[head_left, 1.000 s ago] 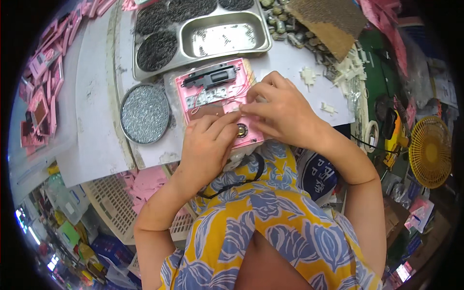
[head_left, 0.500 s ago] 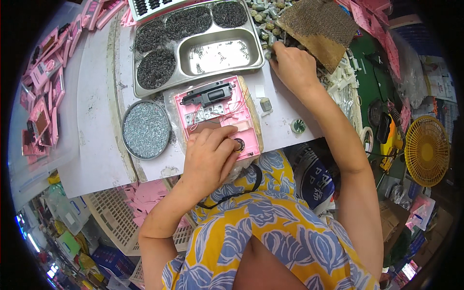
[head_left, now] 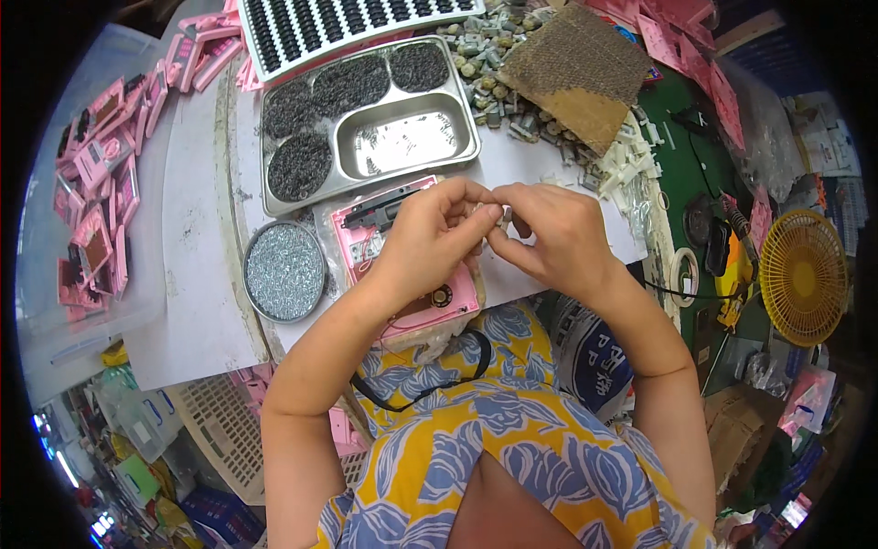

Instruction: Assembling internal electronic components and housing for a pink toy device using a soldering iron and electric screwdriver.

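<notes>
My left hand and my right hand meet above the table, their fingertips pinched on a small silvery part. Fingers cover most of it, so its exact kind does not show. Below my left hand lies an open pink plastic casing on a clear bag. It has a long black piece, thin wires and a dark round part in its lower corner. My left forearm and hand hide much of its middle.
A steel compartment tray holds small dark springs. Left of the casing stands a round dish of small screws. Small metal motors are heaped by brown cardboard, near white plastic pieces. Pink units fill a clear bin.
My right hand has come from the motor heap to the middle with a small part. My left hand has lifted off the casing and joined it. The view has shifted slightly.
</notes>
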Available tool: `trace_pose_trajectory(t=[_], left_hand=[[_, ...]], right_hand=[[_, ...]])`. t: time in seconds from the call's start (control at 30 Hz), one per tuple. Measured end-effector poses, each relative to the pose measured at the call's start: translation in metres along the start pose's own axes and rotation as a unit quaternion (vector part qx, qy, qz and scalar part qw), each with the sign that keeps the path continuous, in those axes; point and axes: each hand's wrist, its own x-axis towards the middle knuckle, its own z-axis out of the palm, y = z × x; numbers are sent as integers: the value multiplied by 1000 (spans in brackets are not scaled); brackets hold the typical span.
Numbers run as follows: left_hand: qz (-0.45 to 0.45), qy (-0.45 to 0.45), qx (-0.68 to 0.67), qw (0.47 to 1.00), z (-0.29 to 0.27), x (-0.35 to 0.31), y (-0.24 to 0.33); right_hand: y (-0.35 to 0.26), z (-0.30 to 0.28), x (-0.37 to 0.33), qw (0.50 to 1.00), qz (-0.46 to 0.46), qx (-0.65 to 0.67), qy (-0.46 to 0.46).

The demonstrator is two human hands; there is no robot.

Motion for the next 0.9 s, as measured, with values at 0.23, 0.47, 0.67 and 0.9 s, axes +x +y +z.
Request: trace_pose_trajectory(t=[0.23, 0.47, 0.67, 0.9], left_hand=[[-116, -148, -81, 979, 1, 11, 24], [-92, -228, 31, 969, 8, 48, 56], [140, -183, 218, 948, 17, 58, 43], [306, -91, 327, 889, 33, 57, 37]], right_hand=[[34, -23, -26, 872, 229, 422, -96], [58, -18, -37, 709, 260, 648, -96], [64, -13, -50, 592, 313, 740, -59], [65, 0, -69, 642, 272, 712, 80]])
